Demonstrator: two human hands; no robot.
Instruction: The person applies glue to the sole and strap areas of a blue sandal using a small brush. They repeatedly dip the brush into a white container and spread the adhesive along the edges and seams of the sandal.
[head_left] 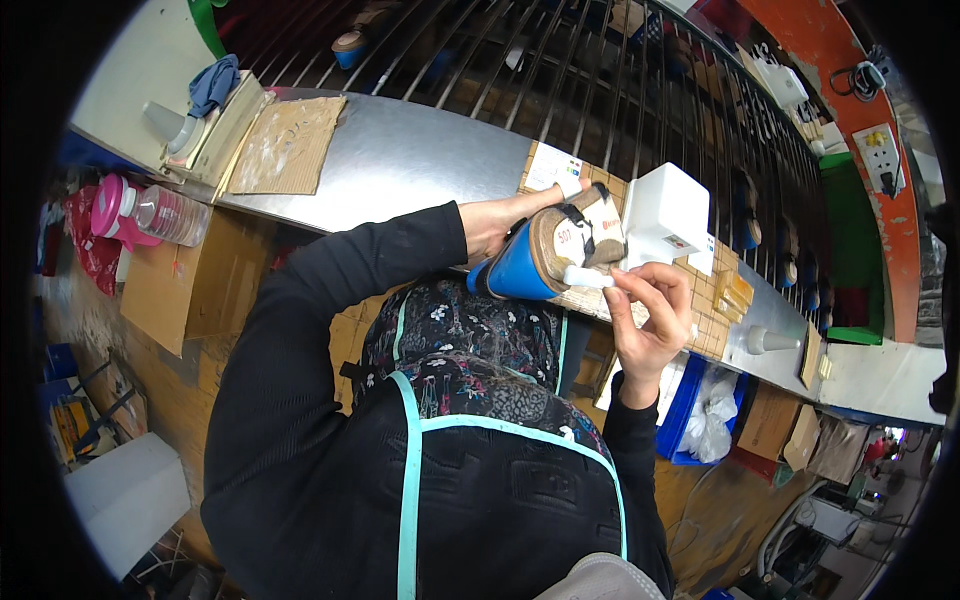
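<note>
A sandal on a blue shoe last (524,265) is held tilted over the near edge of the bench. Its pale printed insole (575,240), dark straps and tan rim show. My left hand (500,220) grips it from the far left side, with most of its fingers hidden behind the sandal. My right hand (652,320) pinches a small white stick (588,277) between thumb and fingers. That stick's tip meets or lies very close to the sandal's near rim; I cannot tell if it touches.
A white box (668,212) stands just beyond the sandal on a grid-marked board (707,318). At the left lies a stained cardboard sheet (288,147). Metal rollers (560,75) run behind the bench, carrying more blue lasts. A blue bin (690,440) with plastic bags sits lower right.
</note>
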